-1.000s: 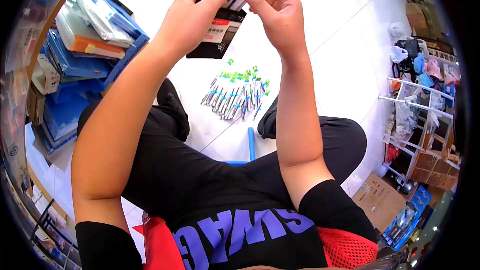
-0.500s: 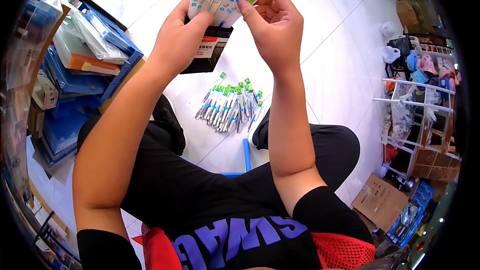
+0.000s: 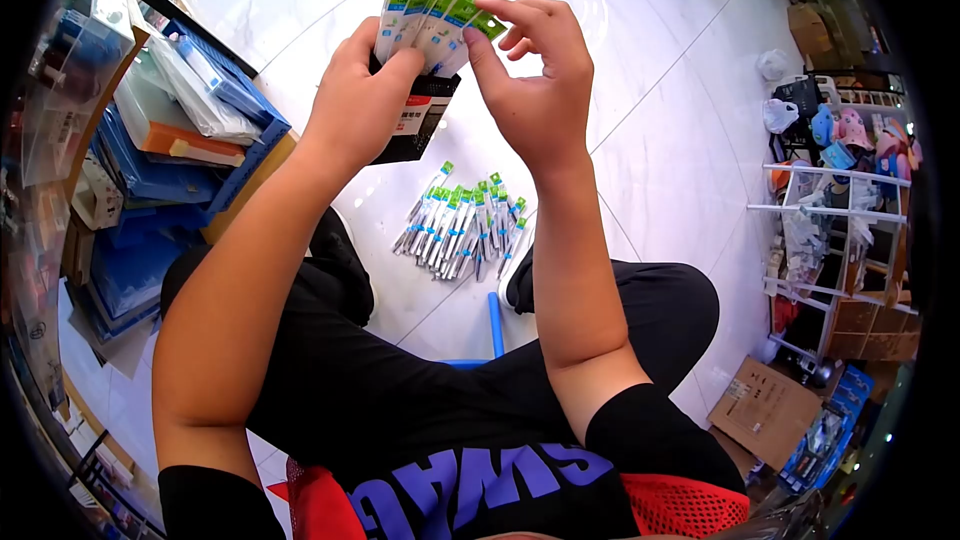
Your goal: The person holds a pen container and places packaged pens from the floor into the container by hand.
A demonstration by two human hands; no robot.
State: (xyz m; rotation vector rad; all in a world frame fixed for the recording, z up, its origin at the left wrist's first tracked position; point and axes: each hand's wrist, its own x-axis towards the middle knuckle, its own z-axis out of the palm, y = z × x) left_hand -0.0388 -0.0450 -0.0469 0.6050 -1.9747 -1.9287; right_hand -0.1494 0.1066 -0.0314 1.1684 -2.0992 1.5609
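Packets [image 3: 428,28]: fanned out, green ends up, in the left hand, above the pile
Left hand [image 3: 365,90]: grip closed on the lower part of the fan, thumb across its front
Right hand [image 3: 475,18]: grip partly open, thumb and forefinger tips apart at the fan's right green ends; cannot tell if they pinch one
Holder [image 3: 432,128]: black mesh, red-and-white label, just below the fan, partly behind the left hand; cannot tell if held
Pile [image 3: 458,230]: more green-ended packets, lying overlapped on the floor [image 3: 670,140] between the shoes
Blue bar [image 3: 496,325]: near the pile, towards the body
Folders [image 3: 150,175]: stacked at left
Carton [image 3: 765,410]: at right, below a white rack [image 3: 838,208]
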